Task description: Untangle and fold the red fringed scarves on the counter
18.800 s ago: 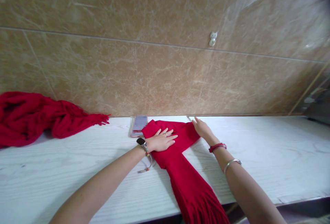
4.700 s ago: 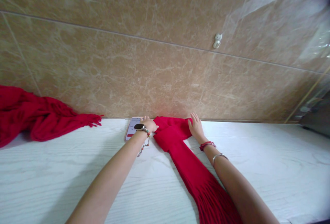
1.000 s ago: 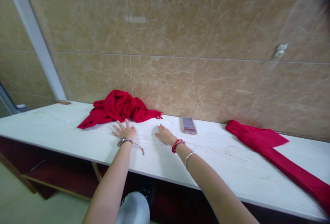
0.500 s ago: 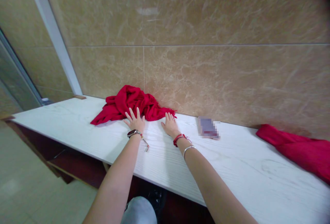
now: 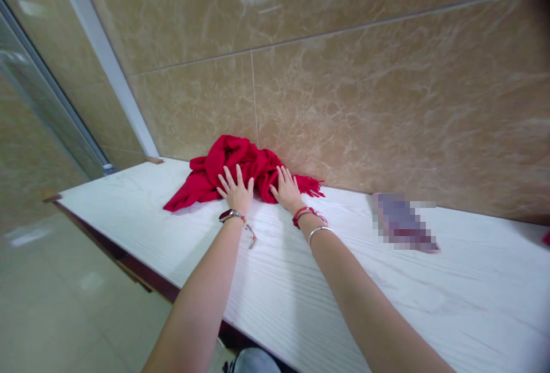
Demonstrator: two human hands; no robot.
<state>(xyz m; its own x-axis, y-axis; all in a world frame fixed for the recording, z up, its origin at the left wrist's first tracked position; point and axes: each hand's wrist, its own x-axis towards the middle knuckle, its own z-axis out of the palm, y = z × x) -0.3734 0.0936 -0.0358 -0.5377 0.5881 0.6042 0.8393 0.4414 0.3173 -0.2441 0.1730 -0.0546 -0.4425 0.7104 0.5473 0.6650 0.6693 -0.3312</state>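
A crumpled red scarf point(image 5: 230, 152) with a fringed end lies in a heap against the wall, on the white wood-grain counter. My left hand point(image 5: 237, 192), wearing a ring and a watch, is at the heap's front with fingers spread. Beside it, my right hand point(image 5: 287, 189) reaches over the scarf's right part near the fringe, fingers stretched out. Neither hand grips the cloth; whether the fingertips touch it I cannot tell.
A phone point(image 5: 399, 221), its screen blurred out, lies on the white counter point(image 5: 335, 281) to the right. At the far right edge a bit of red cloth point(image 5: 546, 239) shows. Marble-look wall point(image 5: 365, 103) rises behind. Tiled floor point(image 5: 64, 298) is at lower left.
My view has swung left, away from the folded red scarf that both hands were touching earlier. Both hands have moved over to the crumpled scarf, coming closer to it in the last second.
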